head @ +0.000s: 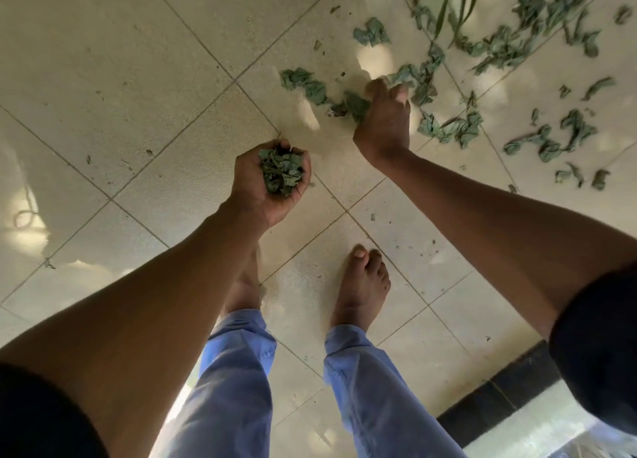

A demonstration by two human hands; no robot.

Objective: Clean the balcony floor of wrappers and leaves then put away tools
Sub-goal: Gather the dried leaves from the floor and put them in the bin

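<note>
Leaves (281, 171) are being cupped in the left hand (267, 185), palm up, with the fingers curled around a crumpled green handful. More dried leaves (356, 106) are being gathered off the tiled floor (138, 95) by the right hand (384, 119), whose fingers are bent down onto them; whether any are actually being pinched cannot be told. The two hands are being held apart, the right one farther forward. Scattered leaves (510, 43) are being left lying beyond and to the right of the right hand. Bare feet (362, 285) and blue trousers (372, 388) are being shown below the hands.
</note>
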